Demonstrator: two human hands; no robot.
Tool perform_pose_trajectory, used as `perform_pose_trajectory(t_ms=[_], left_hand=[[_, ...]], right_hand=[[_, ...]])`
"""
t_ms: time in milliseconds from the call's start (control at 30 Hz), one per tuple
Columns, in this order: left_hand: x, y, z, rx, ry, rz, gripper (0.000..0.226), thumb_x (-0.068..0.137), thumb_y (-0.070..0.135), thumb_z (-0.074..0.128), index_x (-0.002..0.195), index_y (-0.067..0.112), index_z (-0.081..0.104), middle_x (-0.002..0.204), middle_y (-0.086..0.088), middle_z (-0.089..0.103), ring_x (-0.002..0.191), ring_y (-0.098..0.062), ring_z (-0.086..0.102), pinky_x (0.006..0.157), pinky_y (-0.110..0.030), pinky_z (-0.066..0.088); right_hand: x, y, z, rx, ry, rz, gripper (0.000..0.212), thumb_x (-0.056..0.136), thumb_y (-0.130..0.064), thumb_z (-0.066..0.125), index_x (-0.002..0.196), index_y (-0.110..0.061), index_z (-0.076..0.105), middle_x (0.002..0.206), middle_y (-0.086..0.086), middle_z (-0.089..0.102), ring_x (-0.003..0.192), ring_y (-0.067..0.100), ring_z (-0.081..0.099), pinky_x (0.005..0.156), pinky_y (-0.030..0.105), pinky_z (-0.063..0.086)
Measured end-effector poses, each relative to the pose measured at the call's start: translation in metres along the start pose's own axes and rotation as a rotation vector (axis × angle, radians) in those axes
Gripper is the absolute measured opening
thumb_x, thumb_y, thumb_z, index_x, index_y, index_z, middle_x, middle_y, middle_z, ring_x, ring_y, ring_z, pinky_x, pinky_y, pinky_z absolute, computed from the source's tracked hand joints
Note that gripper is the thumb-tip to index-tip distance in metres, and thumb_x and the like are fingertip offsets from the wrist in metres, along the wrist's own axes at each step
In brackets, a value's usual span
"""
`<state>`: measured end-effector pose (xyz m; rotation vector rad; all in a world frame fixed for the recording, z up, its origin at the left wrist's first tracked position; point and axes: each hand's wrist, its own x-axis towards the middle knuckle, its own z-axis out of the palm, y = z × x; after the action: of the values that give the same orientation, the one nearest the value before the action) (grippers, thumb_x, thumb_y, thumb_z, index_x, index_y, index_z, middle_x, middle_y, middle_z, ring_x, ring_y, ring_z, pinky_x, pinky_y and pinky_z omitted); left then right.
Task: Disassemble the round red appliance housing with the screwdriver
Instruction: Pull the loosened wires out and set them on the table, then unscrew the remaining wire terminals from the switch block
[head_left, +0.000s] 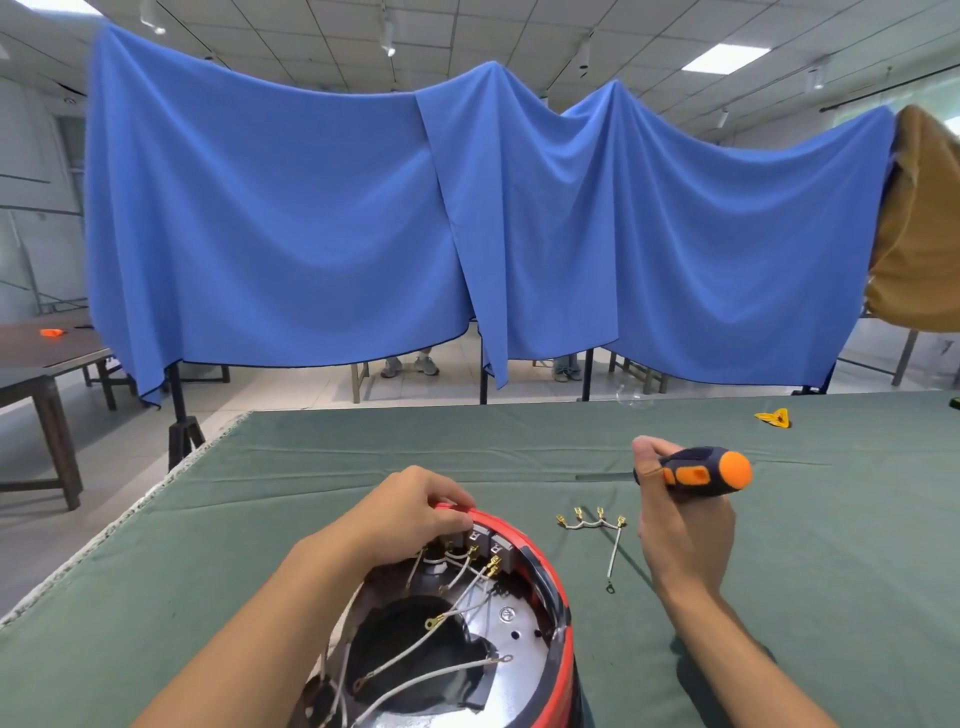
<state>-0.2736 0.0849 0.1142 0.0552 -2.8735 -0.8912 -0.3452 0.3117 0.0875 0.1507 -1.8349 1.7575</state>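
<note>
The round red appliance housing (558, 597) lies open at the table's near edge, showing a silver inner plate, grey switch blocks and several white wires with brass terminals. My left hand (410, 514) reaches over the far rim, fingers curled on the switch blocks and rim. My right hand (680, 525) is raised to the right of the housing and grips the screwdriver (701, 470) by its black and orange handle. The shaft points left, blurred, above the cloth.
A loose white wire harness (597, 525) with brass terminals lies on the green cloth-covered table (311, 467) between housing and right hand. A yellow scrap (776, 417) and a clear object (631, 397) sit far right. Blue drapes (467, 223) hang behind; wooden tables stand left.
</note>
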Motion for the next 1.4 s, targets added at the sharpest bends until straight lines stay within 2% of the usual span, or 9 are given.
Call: perform_pose_trajectory(t_ms=[133,267,400,567,767,900,1067,1167,1400], left_hand=[[-0.004,-0.003,-0.004,0.067,-0.091,0.01,0.031,0.088,0.037,0.062,0.117,0.027,0.065,0.108,0.012,0.066,0.099,-0.006,0.059,0.093,-0.026,0.044],[-0.007,-0.006,-0.004,0.022,-0.042,-0.018,0.028,0.085,0.042,0.065,0.11,0.03,0.069,0.101,0.016,0.068,0.093,-0.001,0.06,0.088,-0.023,0.046],[-0.007,-0.011,-0.004,0.007,0.032,-0.076,0.023,0.083,0.041,0.067,0.102,0.028,0.072,0.091,0.012,0.07,0.088,-0.008,0.063,0.085,-0.028,0.047],[-0.005,-0.022,-0.007,0.074,0.17,-0.236,0.028,0.085,0.042,0.065,0.104,0.023,0.071,0.101,0.007,0.07,0.099,-0.014,0.061,0.09,-0.032,0.047],[-0.001,-0.022,-0.006,0.196,0.246,-0.4,0.026,0.089,0.045,0.058,0.097,0.023,0.069,0.098,0.001,0.068,0.1,-0.022,0.06,0.085,-0.033,0.048],[-0.004,-0.018,0.002,0.265,0.326,-0.443,0.027,0.091,0.048,0.052,0.101,0.028,0.065,0.103,0.004,0.067,0.102,-0.023,0.059,0.078,-0.031,0.043],[-0.013,-0.022,0.004,0.158,0.39,-0.317,0.03,0.088,0.031,0.056,0.118,0.031,0.06,0.119,0.007,0.063,0.115,-0.018,0.054,0.091,-0.032,0.044],[-0.017,-0.021,0.005,-0.022,0.377,-0.17,0.037,0.08,0.016,0.062,0.115,0.027,0.064,0.116,0.01,0.064,0.109,-0.009,0.056,0.094,-0.025,0.043],[-0.021,-0.016,0.007,-0.034,0.272,0.002,0.046,0.075,0.003,0.054,0.111,0.028,0.067,0.115,0.008,0.065,0.117,-0.011,0.053,0.095,-0.02,0.039]], right_hand=[[0.006,-0.01,0.003,0.13,0.004,0.031,0.02,0.088,-0.029,0.067,0.069,-0.027,0.065,0.049,-0.011,0.057,0.047,0.008,0.053,0.051,0.03,0.041],[0.004,-0.024,0.014,0.33,-0.089,0.09,0.011,0.082,-0.004,0.064,0.08,-0.013,0.069,0.05,-0.003,0.053,0.039,0.008,0.044,0.038,0.018,0.037],[0.004,-0.045,0.034,0.379,-0.254,0.127,0.011,0.082,-0.003,0.063,0.084,-0.013,0.064,0.056,0.0,0.054,0.042,0.009,0.046,0.041,0.016,0.036],[-0.003,-0.06,0.047,0.399,-0.428,0.086,0.031,0.081,-0.007,0.063,0.06,-0.029,0.059,0.046,-0.001,0.049,0.043,0.011,0.045,0.04,0.018,0.035],[-0.008,-0.07,0.041,0.449,-0.396,-0.061,0.025,0.081,-0.025,0.075,0.062,-0.021,0.06,0.04,0.004,0.051,0.03,0.014,0.042,0.036,0.019,0.035],[-0.006,-0.071,0.037,0.426,-0.307,-0.123,0.02,0.072,-0.029,0.065,0.054,-0.024,0.059,0.044,-0.005,0.055,0.033,0.01,0.045,0.04,0.016,0.036],[-0.006,-0.065,0.037,0.438,-0.19,-0.133,0.015,0.068,-0.018,0.059,0.053,-0.016,0.058,0.046,-0.007,0.058,0.043,0.009,0.05,0.047,0.018,0.04],[-0.003,-0.063,0.035,0.431,-0.123,-0.16,0.023,0.066,-0.017,0.058,0.063,0.005,0.056,0.046,-0.005,0.056,0.045,0.011,0.05,0.048,0.018,0.041],[-0.002,-0.058,0.037,0.402,-0.116,-0.182,0.015,0.066,-0.014,0.056,0.058,-0.002,0.052,0.044,-0.006,0.056,0.043,0.011,0.05,0.048,0.018,0.043]])
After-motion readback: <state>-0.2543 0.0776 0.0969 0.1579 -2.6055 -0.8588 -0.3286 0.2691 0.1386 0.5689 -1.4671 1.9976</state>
